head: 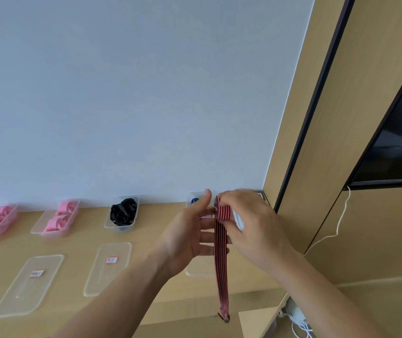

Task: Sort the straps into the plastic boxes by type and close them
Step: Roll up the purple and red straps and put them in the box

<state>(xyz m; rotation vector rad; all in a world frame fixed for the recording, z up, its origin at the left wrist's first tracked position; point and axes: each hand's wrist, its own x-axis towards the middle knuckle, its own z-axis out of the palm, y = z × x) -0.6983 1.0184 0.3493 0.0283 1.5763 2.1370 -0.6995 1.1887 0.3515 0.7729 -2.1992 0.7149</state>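
- One striped strap hangs in the air over the right end of the table. Its top is wound into a coil and its tail dangles past the front edge.
- The right hand has its grip clenched round the coil, probably to keep the roll tight enough to fit a box.
- The left hand is released, with straight fingers touching the hanging length and the thumb up. It seems to steady the strap.
- Just behind the hands a box with a blue strap stands against the wall, mostly hidden.
- Further left along the wall, black straps and pink straps sit in open boxes, sorted by type.
- Lids lie flat in front, so nothing is closed yet.
- Bare table lies between lids and boxes. The wall behind and the wooden panel on the right hem in the corner.
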